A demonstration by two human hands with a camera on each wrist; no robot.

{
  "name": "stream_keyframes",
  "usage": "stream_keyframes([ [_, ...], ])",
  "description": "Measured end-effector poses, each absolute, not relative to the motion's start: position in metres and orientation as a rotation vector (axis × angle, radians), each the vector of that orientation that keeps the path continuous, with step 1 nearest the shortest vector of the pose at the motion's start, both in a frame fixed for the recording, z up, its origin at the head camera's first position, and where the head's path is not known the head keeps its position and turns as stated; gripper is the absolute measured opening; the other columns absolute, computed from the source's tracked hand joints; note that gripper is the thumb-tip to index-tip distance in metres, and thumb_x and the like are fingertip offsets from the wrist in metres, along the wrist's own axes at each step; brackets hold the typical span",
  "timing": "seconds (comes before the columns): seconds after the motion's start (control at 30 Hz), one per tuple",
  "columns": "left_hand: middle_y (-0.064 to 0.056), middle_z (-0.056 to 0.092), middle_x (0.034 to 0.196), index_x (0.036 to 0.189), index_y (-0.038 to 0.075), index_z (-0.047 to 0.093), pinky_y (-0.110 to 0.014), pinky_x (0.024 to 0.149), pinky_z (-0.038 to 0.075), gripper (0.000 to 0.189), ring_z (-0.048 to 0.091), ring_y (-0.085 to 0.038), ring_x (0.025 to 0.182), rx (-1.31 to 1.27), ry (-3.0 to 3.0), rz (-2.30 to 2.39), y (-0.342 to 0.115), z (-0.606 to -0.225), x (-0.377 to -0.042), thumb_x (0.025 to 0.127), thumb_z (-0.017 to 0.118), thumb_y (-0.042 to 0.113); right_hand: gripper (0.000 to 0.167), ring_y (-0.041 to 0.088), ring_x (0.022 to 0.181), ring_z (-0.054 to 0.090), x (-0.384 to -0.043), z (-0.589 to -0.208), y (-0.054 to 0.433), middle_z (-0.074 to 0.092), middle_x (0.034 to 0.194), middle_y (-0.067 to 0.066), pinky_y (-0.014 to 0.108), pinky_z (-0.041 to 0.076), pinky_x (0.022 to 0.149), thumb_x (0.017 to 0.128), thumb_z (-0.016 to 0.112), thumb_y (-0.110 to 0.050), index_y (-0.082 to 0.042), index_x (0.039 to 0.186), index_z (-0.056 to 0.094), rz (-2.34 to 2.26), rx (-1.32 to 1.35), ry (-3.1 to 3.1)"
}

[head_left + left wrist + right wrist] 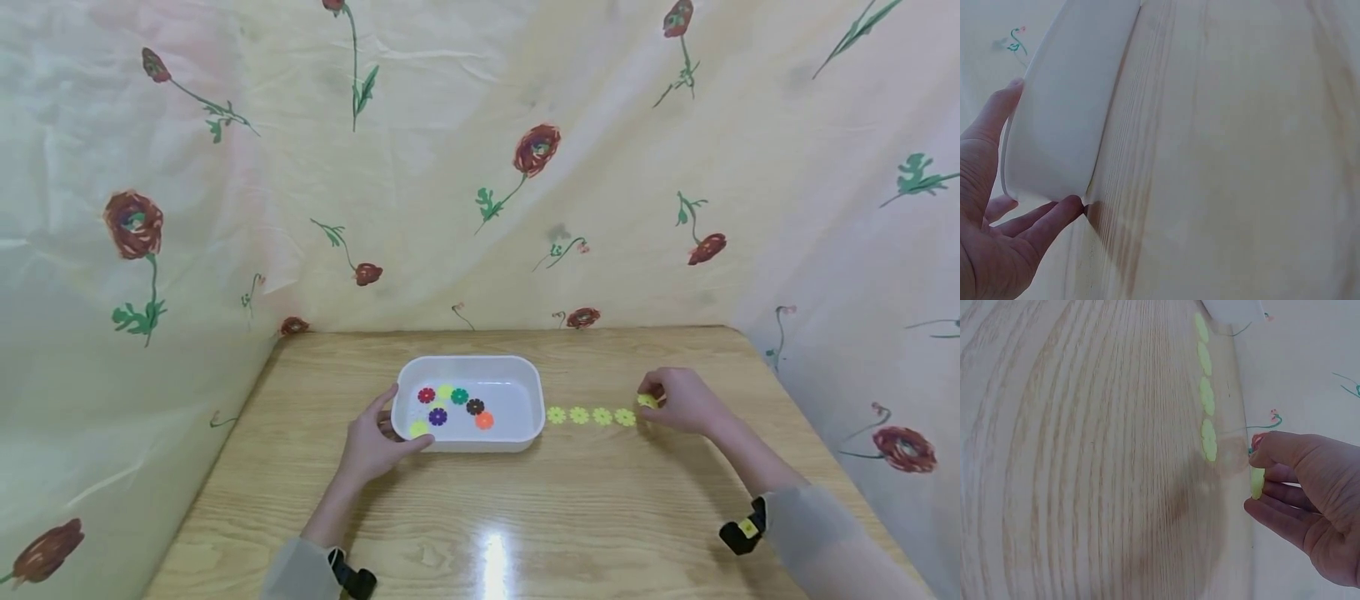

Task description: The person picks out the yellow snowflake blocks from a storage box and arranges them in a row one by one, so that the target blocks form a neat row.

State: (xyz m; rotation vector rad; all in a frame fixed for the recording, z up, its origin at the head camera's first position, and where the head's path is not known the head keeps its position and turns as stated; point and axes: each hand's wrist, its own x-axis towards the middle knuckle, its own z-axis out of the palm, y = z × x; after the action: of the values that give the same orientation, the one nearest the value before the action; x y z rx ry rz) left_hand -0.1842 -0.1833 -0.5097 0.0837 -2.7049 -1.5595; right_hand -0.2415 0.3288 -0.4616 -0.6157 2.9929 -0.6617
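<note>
In the head view, my left hand (pixel 372 442) grips the left end of a white plastic tray (pixel 525 442). The thumb lies along its front rim and the fingers are at its end wall. Flower-shaped discs lie inside the tray, including a red one (pixel 426 395), a green one (pixel 460 397), a purple one (pixel 438 417) and an orange one (pixel 484 421). My right hand (pixel 684 402) pinches a yellow flower-shaped disc (pixel 1258 482) just above the table. It is just beyond the right end of a row of several matching yellow discs (pixel 602 416) lying flat.
The wooden table (pixel 465 517) reaches back to a cloth wall (pixel 420 167) printed with red flowers. More cloth hangs at the left and right sides. Each wrist carries a black strap device, such as the right one (pixel 742 528).
</note>
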Motion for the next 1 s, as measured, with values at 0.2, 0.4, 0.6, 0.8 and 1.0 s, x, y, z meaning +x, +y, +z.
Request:
stream_keyframes([
  [0.2, -0.016, 0.071, 0.131, 0.163, 0.017, 0.044, -0.038, 0.092, 0.067, 0.110, 0.072, -0.027, 0.110, 0.084, -2.700, -1.568, -0.184, -0.510, -0.184, 0.071, 0.100, 0.042, 0.017, 0.019, 0.083, 0.070, -0.239, -0.464, 0.332, 0.074, 0.089, 0.006, 0.030, 0.064, 0.069, 0.083, 0.086, -0.009, -0.003, 0.094, 0.076, -0.651, -0.607, 2.997],
  [0.4, -0.017, 0.072, 0.128, 0.162, 0.015, 0.045, -0.038, 0.091, 0.067, 0.110, 0.073, -0.028, 0.110, 0.065, -2.687, -1.573, -0.184, -0.509, -0.184, 0.071, 0.101, 0.039, 0.017, 0.017, 0.081, 0.069, -0.238, -0.472, 0.337, 0.074, 0.087, 0.004, 0.028, 0.062, 0.068, 0.082, 0.086, -0.010, -0.004, 0.094, 0.076, -0.626, -0.590, 3.010],
  [0.6, -0.017, 0.072, 0.129, 0.162, 0.014, 0.045, -0.039, 0.092, 0.067, 0.109, 0.073, -0.028, 0.111, 0.061, -2.684, -1.571, -0.183, -0.508, -0.183, 0.072, 0.101, 0.039, 0.016, 0.016, 0.081, 0.068, -0.237, -0.476, 0.339, 0.073, 0.088, 0.004, 0.026, 0.060, 0.068, 0.082, 0.086, -0.010, -0.005, 0.094, 0.076, -0.636, -0.581, 2.995],
  [0.8, -0.016, 0.072, 0.128, 0.162, 0.015, 0.045, -0.038, 0.091, 0.067, 0.109, 0.072, -0.026, 0.109, 0.075, -2.687, -1.580, -0.182, -0.508, -0.183, 0.072, 0.100, 0.039, 0.015, 0.014, 0.079, 0.067, -0.236, -0.477, 0.340, 0.073, 0.086, 0.002, 0.026, 0.059, 0.067, 0.083, 0.086, -0.010, -0.005, 0.093, 0.077, -0.616, -0.595, 3.007],
  [1.0, -0.016, 0.072, 0.128, 0.162, 0.015, 0.045, -0.038, 0.091, 0.067, 0.109, 0.072, -0.026, 0.109, 0.078, -2.686, -1.578, -0.182, -0.508, -0.183, 0.072, 0.100, 0.040, 0.015, 0.013, 0.079, 0.066, -0.235, -0.478, 0.341, 0.073, 0.085, 0.001, 0.027, 0.058, 0.067, 0.083, 0.087, -0.010, -0.006, 0.093, 0.077, -0.598, -0.595, 3.013],
])
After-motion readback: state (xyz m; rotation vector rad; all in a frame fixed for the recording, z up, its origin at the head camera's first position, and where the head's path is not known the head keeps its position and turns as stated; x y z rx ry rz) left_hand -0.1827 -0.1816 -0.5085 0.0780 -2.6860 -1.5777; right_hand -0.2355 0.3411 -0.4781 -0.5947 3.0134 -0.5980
